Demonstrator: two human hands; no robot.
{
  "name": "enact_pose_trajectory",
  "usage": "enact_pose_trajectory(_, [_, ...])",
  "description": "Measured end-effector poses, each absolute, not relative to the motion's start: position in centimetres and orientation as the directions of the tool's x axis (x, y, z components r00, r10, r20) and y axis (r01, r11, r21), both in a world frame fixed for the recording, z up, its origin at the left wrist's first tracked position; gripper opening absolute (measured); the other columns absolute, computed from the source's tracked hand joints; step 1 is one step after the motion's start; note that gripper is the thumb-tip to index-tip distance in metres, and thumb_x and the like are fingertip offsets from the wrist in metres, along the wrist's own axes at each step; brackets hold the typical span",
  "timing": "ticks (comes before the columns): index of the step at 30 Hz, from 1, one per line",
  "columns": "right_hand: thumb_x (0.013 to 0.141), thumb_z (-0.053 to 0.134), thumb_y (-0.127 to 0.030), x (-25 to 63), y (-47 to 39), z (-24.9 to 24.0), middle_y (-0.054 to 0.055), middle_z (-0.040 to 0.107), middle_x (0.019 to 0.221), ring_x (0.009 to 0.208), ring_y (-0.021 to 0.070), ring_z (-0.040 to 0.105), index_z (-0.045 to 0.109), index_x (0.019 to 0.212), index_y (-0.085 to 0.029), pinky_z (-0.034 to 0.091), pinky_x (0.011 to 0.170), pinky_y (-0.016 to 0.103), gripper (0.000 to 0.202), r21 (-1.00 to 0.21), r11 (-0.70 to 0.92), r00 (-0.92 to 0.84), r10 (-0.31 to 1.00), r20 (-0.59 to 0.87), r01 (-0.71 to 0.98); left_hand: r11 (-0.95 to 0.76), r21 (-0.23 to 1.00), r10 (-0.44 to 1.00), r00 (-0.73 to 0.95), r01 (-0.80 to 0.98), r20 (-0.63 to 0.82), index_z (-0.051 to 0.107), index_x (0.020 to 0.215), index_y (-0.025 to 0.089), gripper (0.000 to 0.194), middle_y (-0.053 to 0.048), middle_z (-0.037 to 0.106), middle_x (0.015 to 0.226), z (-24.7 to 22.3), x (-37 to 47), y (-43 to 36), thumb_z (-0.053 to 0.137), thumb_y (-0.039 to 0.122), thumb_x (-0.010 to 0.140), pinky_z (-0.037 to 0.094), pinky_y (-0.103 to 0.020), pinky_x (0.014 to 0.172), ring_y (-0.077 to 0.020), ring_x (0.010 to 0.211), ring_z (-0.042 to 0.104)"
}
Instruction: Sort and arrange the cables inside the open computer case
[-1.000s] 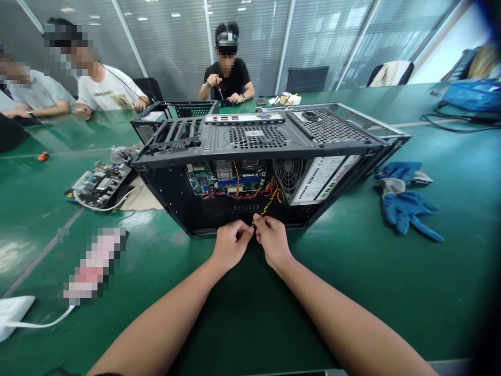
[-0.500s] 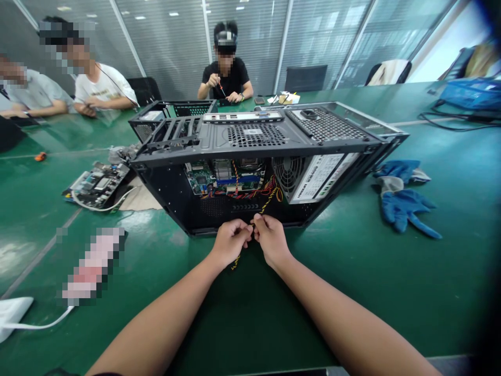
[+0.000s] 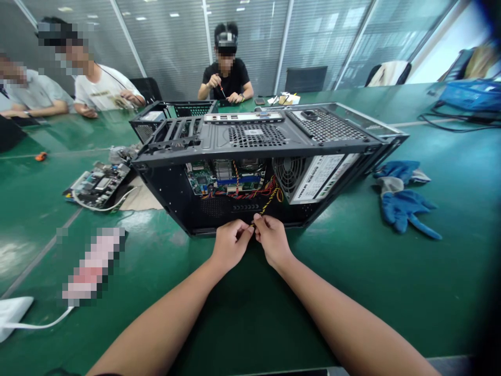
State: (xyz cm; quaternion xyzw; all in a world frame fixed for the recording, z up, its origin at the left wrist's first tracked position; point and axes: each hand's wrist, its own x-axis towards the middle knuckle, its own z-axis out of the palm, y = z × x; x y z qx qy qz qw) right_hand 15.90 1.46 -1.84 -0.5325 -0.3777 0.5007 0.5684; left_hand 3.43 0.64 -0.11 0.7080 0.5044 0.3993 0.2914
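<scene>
A black computer case (image 3: pixel 250 149) lies with its open side facing me. Inside are a green motherboard (image 3: pixel 199 180), red and orange wires (image 3: pixel 250 195) and a power supply (image 3: pixel 323 180) with a fan. From the power supply's wires a yellow-and-black twisted cable (image 3: pixel 268 201) runs out to my hands at the case's near edge. My left hand (image 3: pixel 230 241) pinches the cable between thumb and fingers. Close beside it, my right hand (image 3: pixel 273 237) also grips the cable. The cable's free end is hidden by my hands.
Blue work gloves (image 3: pixel 407 201) lie to the right. A loose motherboard (image 3: pixel 97 183) rests at left on cardboard, near a blurred-out device (image 3: pixel 94 266) with a white cord. Across the table a person (image 3: pixel 227 73) holds a screwdriver; others sit at far left.
The cable end that hung below my left hand is now out of sight. My left hand has turned slightly. At the left, a person's hand has lifted.
</scene>
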Motion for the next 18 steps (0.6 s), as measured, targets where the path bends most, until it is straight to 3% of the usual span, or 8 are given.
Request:
enact_pose_trajectory(5, [0.078, 0.065, -0.053, 15.85, 1.56, -2.2, -0.005, 0.045, 0.05, 0.044, 0.0089, 0.041, 0.055, 0.063, -0.017, 0.033, 0.043, 0.024, 0.04, -0.986, -0.059, 0.201, 0.975, -0.09, -0.157, -0.06, 0.953, 0.981, 0.192, 0.296, 0.002, 0.058, 0.065, 0.016, 0.025, 0.001, 0.06, 0.058, -0.2, 3.42, 1.11, 0.056, 0.032, 0.085, 0.039, -0.021, 0.05, -0.0095, 0.047, 0.054])
enact_pose_trajectory(10, [0.078, 0.064, -0.052, 15.82, 1.54, -2.16, -0.005, 0.045, 0.051, 0.044, 0.009, 0.04, 0.053, 0.062, -0.018, 0.032, 0.044, 0.024, 0.039, -0.984, -0.062, 0.194, 0.976, -0.094, -0.167, 0.123, 0.988, 0.956, 0.257, 0.09, -0.143, 0.057, 0.066, 0.015, 0.024, 0.001, 0.058, 0.058, -0.42, 3.44, 1.45, 0.057, 0.033, 0.082, 0.04, -0.022, 0.049, -0.0089, 0.047, 0.052])
enact_pose_trajectory(13, [0.076, 0.066, -0.051, 15.85, 1.51, -2.09, -0.006, 0.042, 0.05, 0.044, 0.009, 0.037, 0.048, 0.059, -0.02, 0.03, 0.043, 0.025, 0.039, -0.983, -0.085, 0.21, 0.97, -0.118, -0.161, 0.031, 0.976, 0.973, 0.219, 0.216, -0.079, 0.057, 0.066, 0.016, 0.024, 0.002, 0.058, 0.056, -0.4, 3.48, 1.27, 0.057, 0.032, 0.083, 0.039, -0.022, 0.05, -0.0095, 0.047, 0.052])
enact_pose_trajectory(18, [0.08, 0.062, -0.048, 15.92, 1.52, -2.27, -0.006, 0.039, 0.049, 0.047, 0.0101, 0.035, 0.044, 0.057, -0.021, 0.03, 0.046, 0.026, 0.04, -0.998, -0.036, 0.25, 0.967, -0.048, -0.053, -0.3, 0.819, 0.954, 0.159, 0.489, 0.254, 0.063, 0.077, 0.017, 0.008, 0.001, 0.062, 0.066, -0.47, 3.66, 0.73, 0.06, 0.022, 0.082, 0.041, -0.022, 0.056, -0.0101, 0.057, 0.055])
